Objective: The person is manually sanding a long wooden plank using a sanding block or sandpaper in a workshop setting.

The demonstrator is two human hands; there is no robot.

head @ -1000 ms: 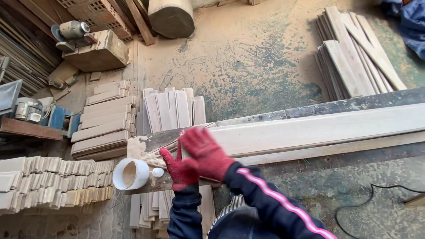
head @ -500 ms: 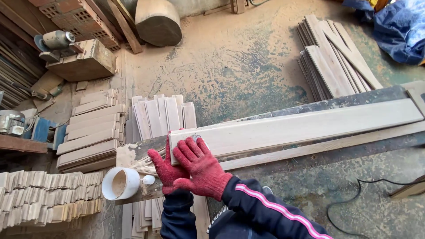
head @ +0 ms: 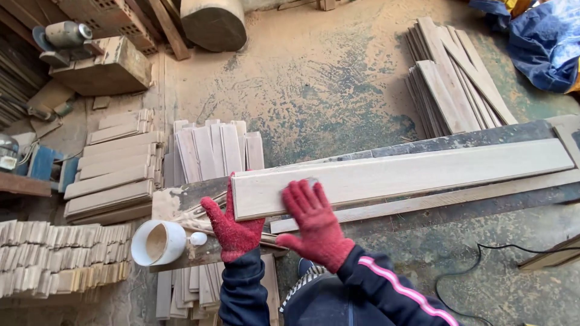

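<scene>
Gloves of red knit are worn on both hands, and a long pale board (head: pixel 399 176) is lain flat along a dark, dusty bench (head: pixel 483 140). The left hand (head: pixel 232 228) is set at the board's near-left end, fingers curled against its end edge, nothing being gripped. The right hand (head: pixel 315 222) is spread wide and pressed flat on the board's face, just beside the left. Something small seems to be pinned under its fingertips, though what cannot be told. For steady work, the board is best kept square to the thin strip (head: pixel 423 205) lying just beneath it, with pressure held even through the flat palm. A white cup (head: pixel 158 242) stands close to the left hand at the bench's corner and could be knocked. Open sawdusty floor (head: pixel 326 78) is left beyond the bench, with stacked slats (head: pixel 211 151) near its far-left edge.
</scene>
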